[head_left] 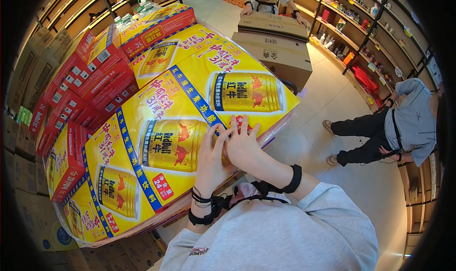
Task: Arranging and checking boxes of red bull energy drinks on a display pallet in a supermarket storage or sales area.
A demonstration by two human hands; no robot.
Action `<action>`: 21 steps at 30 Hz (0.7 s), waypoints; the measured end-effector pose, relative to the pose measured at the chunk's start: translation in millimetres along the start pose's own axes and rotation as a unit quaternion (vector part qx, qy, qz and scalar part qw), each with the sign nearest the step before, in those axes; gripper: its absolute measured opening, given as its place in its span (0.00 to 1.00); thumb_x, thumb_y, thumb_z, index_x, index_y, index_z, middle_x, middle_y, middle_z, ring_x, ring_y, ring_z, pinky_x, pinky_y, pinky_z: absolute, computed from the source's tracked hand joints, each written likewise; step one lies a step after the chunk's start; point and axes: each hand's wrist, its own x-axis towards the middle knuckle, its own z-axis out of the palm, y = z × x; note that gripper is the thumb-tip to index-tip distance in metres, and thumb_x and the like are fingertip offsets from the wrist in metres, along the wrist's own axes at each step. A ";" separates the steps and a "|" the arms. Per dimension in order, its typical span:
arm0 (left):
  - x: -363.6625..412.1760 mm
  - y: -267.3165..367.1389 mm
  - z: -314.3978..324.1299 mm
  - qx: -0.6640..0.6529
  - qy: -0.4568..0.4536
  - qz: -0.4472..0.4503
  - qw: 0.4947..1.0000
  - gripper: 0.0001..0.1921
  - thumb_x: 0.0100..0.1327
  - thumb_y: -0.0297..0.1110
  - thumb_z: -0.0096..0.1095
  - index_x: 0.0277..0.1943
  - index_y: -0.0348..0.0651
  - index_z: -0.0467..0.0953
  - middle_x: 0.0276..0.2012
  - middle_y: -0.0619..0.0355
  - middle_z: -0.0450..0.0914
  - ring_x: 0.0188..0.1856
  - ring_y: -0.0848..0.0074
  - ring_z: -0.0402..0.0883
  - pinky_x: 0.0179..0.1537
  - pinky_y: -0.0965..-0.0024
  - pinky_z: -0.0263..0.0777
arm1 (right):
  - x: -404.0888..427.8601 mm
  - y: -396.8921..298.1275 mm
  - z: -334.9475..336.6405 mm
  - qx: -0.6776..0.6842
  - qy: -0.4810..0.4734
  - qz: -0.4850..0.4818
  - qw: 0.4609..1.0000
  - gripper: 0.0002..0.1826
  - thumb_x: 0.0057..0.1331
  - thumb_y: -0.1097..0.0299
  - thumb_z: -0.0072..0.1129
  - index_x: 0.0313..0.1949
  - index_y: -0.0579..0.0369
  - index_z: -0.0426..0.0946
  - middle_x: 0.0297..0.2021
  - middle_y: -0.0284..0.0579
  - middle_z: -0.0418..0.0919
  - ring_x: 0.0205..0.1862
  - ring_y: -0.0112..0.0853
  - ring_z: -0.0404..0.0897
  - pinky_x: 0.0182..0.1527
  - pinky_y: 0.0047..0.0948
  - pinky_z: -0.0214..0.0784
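Observation:
Yellow Red Bull cartons (171, 107) lie side by side before me, printed with large gold cans and blue bands. Clear plastic film wraps the edges of this stack. My left hand (212, 160) rests palm down over the printed can of the middle carton, its fingers slightly spread. Close beside it, my right hand (244, 144) lies near the seam with the right-hand carton, fingers fanned out. The two hands meet around the thumbs, where the exact contact is hidden. Neither holds anything.
More red-sided Red Bull cartons (96, 82) are piled at the far left, with clear bottles (144, 7) behind. Beyond the stack, a person's hands rest on brown cardboard boxes (274, 39). Another person (392, 121) stands at right, near stocked shelves (356, 25).

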 end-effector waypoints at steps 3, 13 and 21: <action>-1.3 -1.7 0.9 0.003 0.002 0.000 1.000 0.42 0.37 0.26 0.77 0.60 0.51 0.67 0.63 0.43 0.61 0.65 0.48 0.62 0.63 0.53 0.60 | 2.1 -0.2 -2.9 -0.006 -0.019 -0.005 1.000 0.31 0.67 0.63 0.45 0.69 0.54 0.57 0.65 0.71 0.56 0.64 0.74 0.55 0.52 0.82 0.50; -2.1 -1.5 -0.4 0.007 0.008 0.002 1.000 0.41 0.39 0.28 0.77 0.60 0.47 0.67 0.62 0.43 0.62 0.64 0.48 0.64 0.63 0.54 0.62 | 7.0 -1.8 -9.1 -0.033 -0.052 -0.021 0.998 0.30 0.67 0.64 0.45 0.68 0.55 0.58 0.64 0.73 0.59 0.61 0.74 0.60 0.50 0.78 0.58; -4.2 -2.4 -0.3 0.000 0.013 -0.015 1.000 0.42 0.38 0.29 0.79 0.61 0.47 0.67 0.63 0.42 0.60 0.64 0.49 0.64 0.62 0.56 0.62 | 11.4 -5.8 -15.6 -0.075 -0.092 -0.059 0.991 0.30 0.67 0.66 0.45 0.68 0.58 0.58 0.63 0.75 0.60 0.60 0.76 0.61 0.48 0.75 0.63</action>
